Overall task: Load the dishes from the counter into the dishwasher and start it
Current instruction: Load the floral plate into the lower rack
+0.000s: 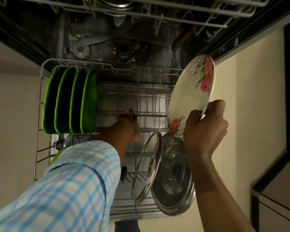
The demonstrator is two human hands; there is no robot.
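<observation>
Fingers [215, 108] and thumb of right hand [206, 131] pinch the lower rim of a white round ceramic plate with pink roses [189, 96], held on edge at right of centre, over the grey wire lower rack [43, 104]. Open tine slots lie just left of it, toward four upright green plates [89, 104]. Left hand [129, 122] touches the tine row mid-frame; finger curl unclear. Round glass lid [147, 168] and round steel dish [174, 185] crowd the lower right of the rack.

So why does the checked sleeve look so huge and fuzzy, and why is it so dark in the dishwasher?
Head view: the wide-angle lens swells the nearby sleeve, which is slightly blurred; head view: little light reaches the dishwasher tub, so it looks dark; head view: the floral plate in the right hand looks bright and sharp.
</observation>
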